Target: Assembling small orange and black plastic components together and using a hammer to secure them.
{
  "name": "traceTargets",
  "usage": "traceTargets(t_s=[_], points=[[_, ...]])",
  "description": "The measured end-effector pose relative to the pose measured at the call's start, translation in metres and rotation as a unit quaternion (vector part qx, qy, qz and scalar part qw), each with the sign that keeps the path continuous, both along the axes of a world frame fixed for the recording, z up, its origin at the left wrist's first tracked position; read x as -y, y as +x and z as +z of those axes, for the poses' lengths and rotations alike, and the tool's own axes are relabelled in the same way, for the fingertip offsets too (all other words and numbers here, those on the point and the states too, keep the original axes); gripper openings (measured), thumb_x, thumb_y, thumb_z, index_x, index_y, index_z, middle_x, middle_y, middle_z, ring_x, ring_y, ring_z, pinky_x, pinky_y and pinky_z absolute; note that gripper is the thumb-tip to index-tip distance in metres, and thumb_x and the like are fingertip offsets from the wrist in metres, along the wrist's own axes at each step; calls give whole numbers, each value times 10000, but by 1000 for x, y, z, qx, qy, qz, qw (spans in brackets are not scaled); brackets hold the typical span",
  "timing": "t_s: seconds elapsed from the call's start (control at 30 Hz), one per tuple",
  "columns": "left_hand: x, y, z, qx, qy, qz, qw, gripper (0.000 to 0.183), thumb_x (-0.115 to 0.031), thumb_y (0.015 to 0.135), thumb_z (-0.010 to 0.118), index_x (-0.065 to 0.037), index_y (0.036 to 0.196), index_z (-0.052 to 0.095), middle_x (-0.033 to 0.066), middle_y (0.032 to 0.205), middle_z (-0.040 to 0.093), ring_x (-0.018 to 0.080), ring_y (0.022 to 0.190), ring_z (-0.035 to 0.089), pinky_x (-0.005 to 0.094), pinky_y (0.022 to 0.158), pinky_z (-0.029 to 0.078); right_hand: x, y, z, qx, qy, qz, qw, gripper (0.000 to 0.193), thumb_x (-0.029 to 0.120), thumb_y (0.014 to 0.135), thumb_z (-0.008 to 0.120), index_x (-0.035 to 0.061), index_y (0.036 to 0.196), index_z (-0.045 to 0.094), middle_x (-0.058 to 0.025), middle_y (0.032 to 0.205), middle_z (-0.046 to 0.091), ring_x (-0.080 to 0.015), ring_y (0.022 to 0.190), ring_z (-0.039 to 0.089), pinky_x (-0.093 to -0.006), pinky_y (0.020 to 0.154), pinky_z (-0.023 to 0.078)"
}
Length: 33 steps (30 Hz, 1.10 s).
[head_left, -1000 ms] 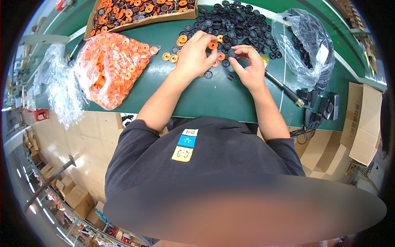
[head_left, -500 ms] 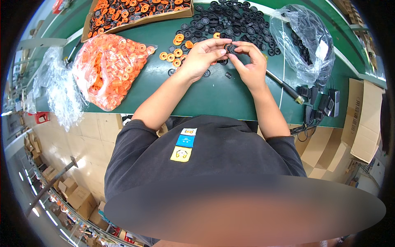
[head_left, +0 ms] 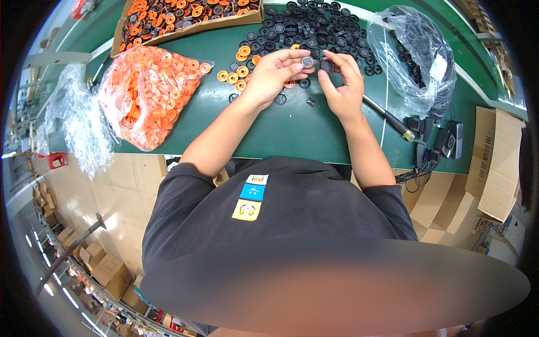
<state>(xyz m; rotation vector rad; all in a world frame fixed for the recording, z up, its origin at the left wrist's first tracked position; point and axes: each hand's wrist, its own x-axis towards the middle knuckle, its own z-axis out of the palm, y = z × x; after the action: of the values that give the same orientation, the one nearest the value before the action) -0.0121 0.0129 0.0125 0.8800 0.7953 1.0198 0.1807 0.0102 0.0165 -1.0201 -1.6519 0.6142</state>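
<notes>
Between the fingertips of my left hand (head_left: 273, 77) is a small dark round part with a pale shiny face (head_left: 307, 62). My right hand (head_left: 345, 90) pinches a black round cap (head_left: 327, 65) just to the right of it. A narrow gap separates the two pieces. Under and beyond my hands, a spread of black round caps (head_left: 314, 28) covers the far middle of the green table. Several orange rings (head_left: 242, 71) lie loose beside my left hand. A small black piece (head_left: 311, 101) rests on the table between my forearms.
A cardboard box of orange-and-black parts (head_left: 191, 25) stands at the far left. Nearer is a clear bag of orange rings (head_left: 151, 95). On the right are a plastic bag with black parts (head_left: 418, 62), a black-handled tool (head_left: 393, 121) and black adapters with cables (head_left: 429, 146).
My hands held dark parts pressed together earlier. They have now drawn slightly apart, each with its own piece, and the left one's pale face shows.
</notes>
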Motion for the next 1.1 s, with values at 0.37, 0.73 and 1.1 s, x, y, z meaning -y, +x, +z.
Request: traceTargets(t_s=[0.37,0.73,1.1], points=[[-5,-7,-1,118,-75,-14,990,340,-154,1020,606,16,1314,592,141,1191,692,220,1073,698,326,948,568,0,0,0,28,-7,1,1000,306,29,779,767,12,1079,710,-113,1014,649,-203,877,638,-302,751,522],[-12,-13,-14,247,-114,-57,961,281,-238,1056,552,-13,1208,624,163,1148,695,246,1047,698,363,934,577,0,0,0,25,-15,29,999,306,52,787,779,13,1083,711,-107,999,654,-194,831,639,-294,717,523],[-9,-12,-7,231,-90,-26,968,185,-179,1013,620,-56,1150,612,196,1176,695,265,1075,702,368,937,580,1,-1,1,17,-21,29,999,325,33,801,761,18,1121,713,-102,1012,636,-187,819,627,-289,725,527]])
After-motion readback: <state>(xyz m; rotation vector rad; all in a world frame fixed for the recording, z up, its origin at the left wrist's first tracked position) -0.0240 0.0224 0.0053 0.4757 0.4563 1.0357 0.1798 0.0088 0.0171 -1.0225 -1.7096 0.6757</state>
